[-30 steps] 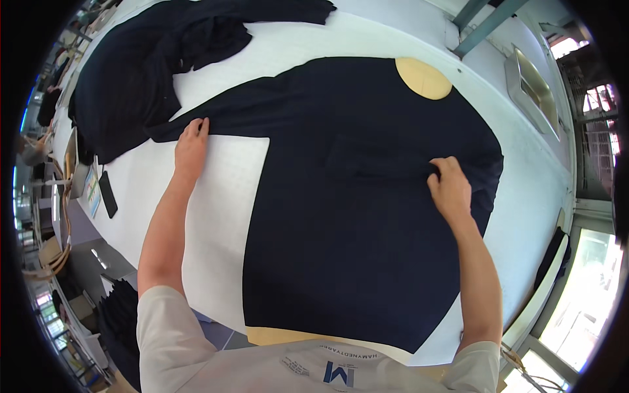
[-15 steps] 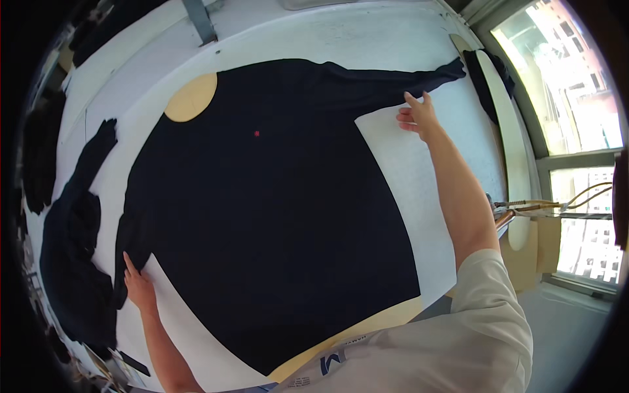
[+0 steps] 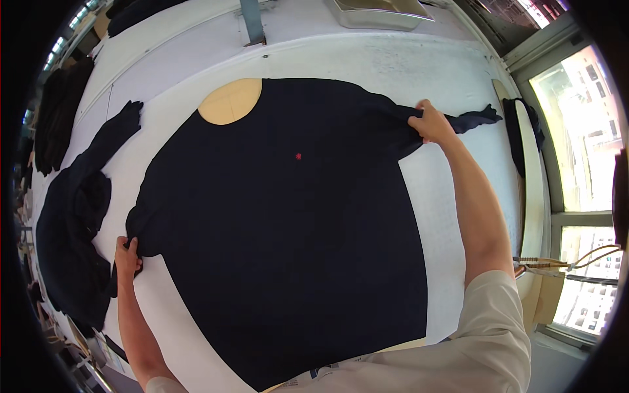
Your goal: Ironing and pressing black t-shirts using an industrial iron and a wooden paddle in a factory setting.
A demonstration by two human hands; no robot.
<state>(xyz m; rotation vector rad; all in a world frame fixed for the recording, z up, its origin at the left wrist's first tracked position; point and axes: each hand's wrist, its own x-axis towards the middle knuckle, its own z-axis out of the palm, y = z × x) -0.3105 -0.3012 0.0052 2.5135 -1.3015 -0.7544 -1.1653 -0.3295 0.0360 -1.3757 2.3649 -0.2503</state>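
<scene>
Spread over a white table lies a dark navy sweater [image 3: 282,223] with a small red emblem on the chest. A tan board [image 3: 230,103] shows through its neck opening, and a strip of it peeks out at the hem. My left hand [image 3: 128,257] is closed around the sweater's left-side sleeve, bunching the cloth. On the other side my right hand [image 3: 432,123] grips the right-side sleeve [image 3: 475,119] partway along; its cuff end trails beyond the hand. The fingertips are partly hidden by cloth.
A second dark garment [image 3: 72,242] lies crumpled at the left. Beyond it is a pile of dark clothing [image 3: 62,118]. A metal tray [image 3: 380,14] and a grey post [image 3: 251,23] stand at the back. At the right are a narrow pale board [image 3: 532,190], cables and windows.
Both hands have gone from resting open by the sleeves to gripping them, and the sleeve cloth is now gathered. The view has shifted, bringing more of the tray into sight.
</scene>
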